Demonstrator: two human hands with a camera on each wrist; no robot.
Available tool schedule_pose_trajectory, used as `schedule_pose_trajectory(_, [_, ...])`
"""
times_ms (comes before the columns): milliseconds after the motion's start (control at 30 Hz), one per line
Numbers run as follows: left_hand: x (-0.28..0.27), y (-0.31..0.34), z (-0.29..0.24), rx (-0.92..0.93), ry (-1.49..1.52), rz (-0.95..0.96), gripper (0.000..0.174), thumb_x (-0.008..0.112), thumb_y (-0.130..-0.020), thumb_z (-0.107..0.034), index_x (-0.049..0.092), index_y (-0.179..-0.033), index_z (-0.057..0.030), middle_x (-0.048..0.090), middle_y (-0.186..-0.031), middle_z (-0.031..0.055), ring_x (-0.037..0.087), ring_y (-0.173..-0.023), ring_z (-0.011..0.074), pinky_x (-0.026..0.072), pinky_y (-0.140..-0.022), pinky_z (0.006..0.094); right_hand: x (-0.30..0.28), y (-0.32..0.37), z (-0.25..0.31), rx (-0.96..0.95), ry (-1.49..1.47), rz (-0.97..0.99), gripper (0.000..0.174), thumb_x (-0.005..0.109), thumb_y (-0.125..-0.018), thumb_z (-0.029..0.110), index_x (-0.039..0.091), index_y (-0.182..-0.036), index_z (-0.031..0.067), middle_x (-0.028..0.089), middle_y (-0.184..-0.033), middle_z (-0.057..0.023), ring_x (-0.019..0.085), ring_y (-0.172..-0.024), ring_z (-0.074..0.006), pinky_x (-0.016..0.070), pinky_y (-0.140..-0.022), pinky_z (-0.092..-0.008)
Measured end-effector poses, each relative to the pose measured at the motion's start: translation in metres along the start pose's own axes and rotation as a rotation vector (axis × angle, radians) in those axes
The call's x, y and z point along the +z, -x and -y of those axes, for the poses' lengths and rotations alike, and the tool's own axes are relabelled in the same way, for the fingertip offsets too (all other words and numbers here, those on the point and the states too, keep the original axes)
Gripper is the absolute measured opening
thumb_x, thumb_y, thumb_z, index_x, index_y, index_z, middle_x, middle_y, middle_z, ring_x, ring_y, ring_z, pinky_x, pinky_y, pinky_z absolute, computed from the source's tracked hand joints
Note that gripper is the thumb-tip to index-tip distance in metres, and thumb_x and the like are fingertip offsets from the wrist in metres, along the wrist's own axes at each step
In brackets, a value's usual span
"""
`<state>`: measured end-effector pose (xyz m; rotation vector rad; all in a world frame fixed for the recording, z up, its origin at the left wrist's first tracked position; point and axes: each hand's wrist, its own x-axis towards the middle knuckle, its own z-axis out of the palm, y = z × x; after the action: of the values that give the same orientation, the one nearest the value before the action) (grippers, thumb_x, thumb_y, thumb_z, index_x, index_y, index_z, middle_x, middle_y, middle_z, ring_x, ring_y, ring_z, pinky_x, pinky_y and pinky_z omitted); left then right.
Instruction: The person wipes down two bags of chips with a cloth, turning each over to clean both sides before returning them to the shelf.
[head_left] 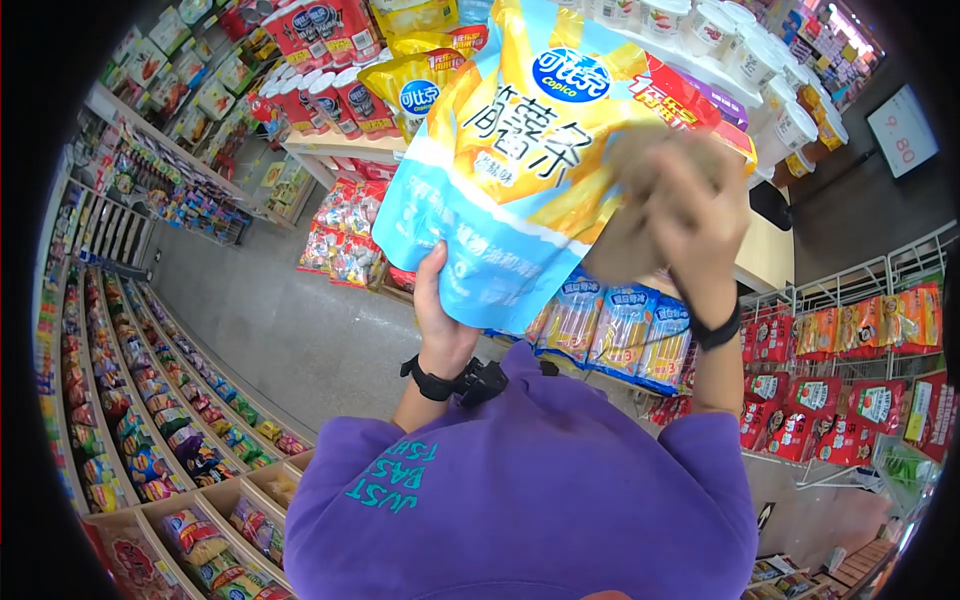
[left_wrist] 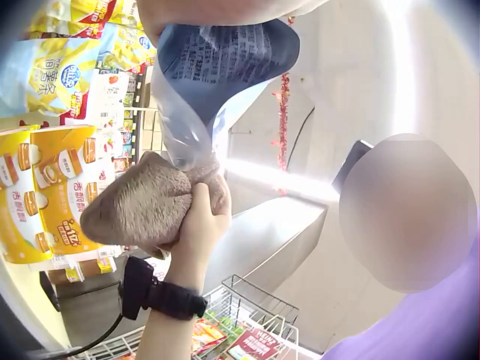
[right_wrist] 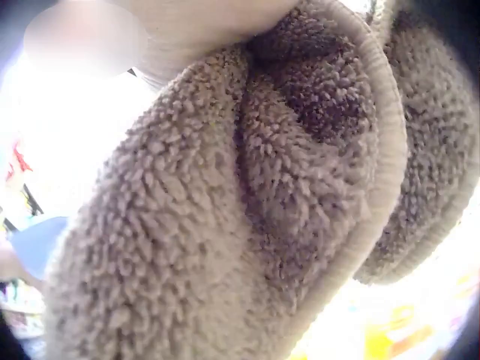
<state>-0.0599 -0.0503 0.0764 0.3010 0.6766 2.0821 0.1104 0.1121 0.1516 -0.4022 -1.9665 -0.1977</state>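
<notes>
A large blue and yellow snack bag (head_left: pixel 480 225) stands tilted in front of the chest in the head view. My left hand (head_left: pixel 447 330) grips its lower edge, thumb on the printed front and the other fingers hidden behind. On the bag's right side, my right hand (head_left: pixel 705 205) holds a brown fluffy cloth (head_left: pixel 622 252), blurred in this view. The left wrist view has the right hand's thumb pressed over the bunched cloth (left_wrist: pixel 142 201), right at the bag's side edge. Folds of the cloth (right_wrist: pixel 172 225) fill most of the right wrist view.
Behind the bag, a display stand holds red canisters (head_left: pixel 355 100) and white-lidded cups (head_left: pixel 790 125). Blue snack packs (head_left: pixel 625 335) hang low in front. A wire rack with red packets (head_left: pixel 800 405) stands at right; stepped shelves (head_left: pixel 130 400) line the left. Grey floor (head_left: pixel 240 270) lies between.
</notes>
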Motion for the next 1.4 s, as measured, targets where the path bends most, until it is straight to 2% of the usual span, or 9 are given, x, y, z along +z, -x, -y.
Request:
schedule_pose_trajectory(200, [0.007,0.012,0.0,0.234,-0.126,-0.057,0.046,0.055,-0.085,-0.019,0.037,-0.124,-0.0011,0.051,-0.113,0.0124,0.053,-0.102,0.0202,0.0463,-0.086,0.0331,0.019,0.027,0.057,0.103,-0.236,0.117,0.045,0.068,-0.055,0.006,0.065,-0.099,0.0157,0.055,-0.106,-0.0146,0.055,-0.098,-0.0324,0.0489,-0.078,-0.0376])
schedule_pose_trajectory(333, [-0.016,0.015,-0.021,0.228,-0.166,-0.171,0.046,0.055,-0.085,-0.02,0.038,-0.122,0.0009,0.049,-0.115,0.0142,0.054,-0.101,0.0218,0.0464,-0.086,0.0345,0.019,0.066,0.139,-0.134,-0.696,0.419,0.033,0.07,-0.058,0.017,0.066,-0.091,0.0215,0.06,-0.099,-0.007,0.061,-0.07,-0.0195,0.0484,-0.056,-0.0323])
schedule_pose_trajectory(400, [-0.039,0.017,-0.026,0.0,-0.075,-0.027,0.054,0.051,-0.085,-0.03,0.034,-0.128,-0.002,0.047,-0.122,0.0143,0.052,-0.108,0.0245,0.0428,-0.091,0.0385,0.019,0.062,0.137,-0.162,-0.606,0.294,0.035,0.069,-0.057,0.018,0.067,-0.091,0.02,0.059,-0.098,-0.0076,0.06,-0.073,-0.021,0.0477,-0.057,-0.0316])
schedule_pose_trajectory(767, [-0.107,0.08,-0.073,0.149,-0.123,-0.029,0.054,0.059,-0.078,-0.013,0.037,-0.124,0.0039,0.05,-0.116,0.0163,0.056,-0.101,0.0248,0.0487,-0.086,0.038,-0.001,-0.005,0.083,0.341,-0.068,-0.129,0.045,0.064,-0.055,-0.001,0.065,-0.099,0.0096,0.055,-0.103,-0.0123,0.054,-0.097,-0.0292,0.045,-0.082,-0.037])
schedule_pose_trajectory(1067, [-0.153,0.153,-0.09,0.161,-0.349,-0.161,0.058,0.064,-0.075,-0.001,0.036,-0.126,-0.0001,0.047,-0.119,0.0108,0.047,-0.11,0.024,0.0402,-0.093,0.0377,0.006,0.003,0.178,0.117,-0.172,0.138,0.045,0.064,-0.056,0.004,0.065,-0.1,0.0158,0.055,-0.105,-0.0123,0.056,-0.092,-0.0296,0.0487,-0.074,-0.0363])
schedule_pose_trajectory(1133, [-0.178,0.165,-0.089,0.406,-0.515,-0.15,0.055,0.065,-0.075,-0.004,0.04,-0.124,-0.0009,0.047,-0.12,0.0121,0.049,-0.107,0.0234,0.0404,-0.092,0.0378,0.017,0.023,0.151,0.367,0.089,-0.052,0.038,0.062,-0.061,0.004,0.064,-0.098,0.0121,0.057,-0.102,-0.0132,0.057,-0.09,-0.03,0.048,-0.075,-0.0367])
schedule_pose_trajectory(1200, [-0.178,0.167,-0.103,0.615,-0.883,-0.04,0.049,0.068,-0.072,-0.006,0.05,-0.117,-0.0042,0.052,-0.114,0.0112,0.051,-0.103,0.0222,0.0412,-0.089,0.0372,0.014,0.058,0.155,0.415,-0.211,0.038,0.036,0.064,-0.063,0.006,0.063,-0.098,0.0067,0.059,-0.099,-0.013,0.058,-0.09,-0.0276,0.0463,-0.079,-0.0354])
schedule_pose_trajectory(1267, [-0.136,0.17,-0.129,1.216,-1.351,0.359,0.043,0.071,-0.066,-0.01,0.059,-0.108,-0.0095,0.058,-0.107,0.006,0.053,-0.097,0.0223,0.0426,-0.086,0.0356,-0.001,0.087,0.199,0.758,-0.697,0.342,0.038,0.067,-0.073,0.02,0.059,-0.105,0.0002,0.061,-0.103,-0.0099,0.054,-0.102,-0.0193,0.0408,-0.089,-0.0325])
schedule_pose_trajectory(1400, [-0.141,0.189,-0.135,1.506,-1.904,0.492,0.032,0.064,-0.076,-0.031,0.059,-0.108,-0.0333,0.055,-0.11,-0.0106,0.044,-0.11,0.0126,0.0157,-0.107,0.0393,-0.019,0.128,0.253,0.861,-1.253,0.363,0.049,0.063,-0.08,0.027,0.051,-0.118,-0.0029,0.054,-0.118,-0.011,0.045,-0.114,-0.0193,0.0316,-0.097,-0.0322])
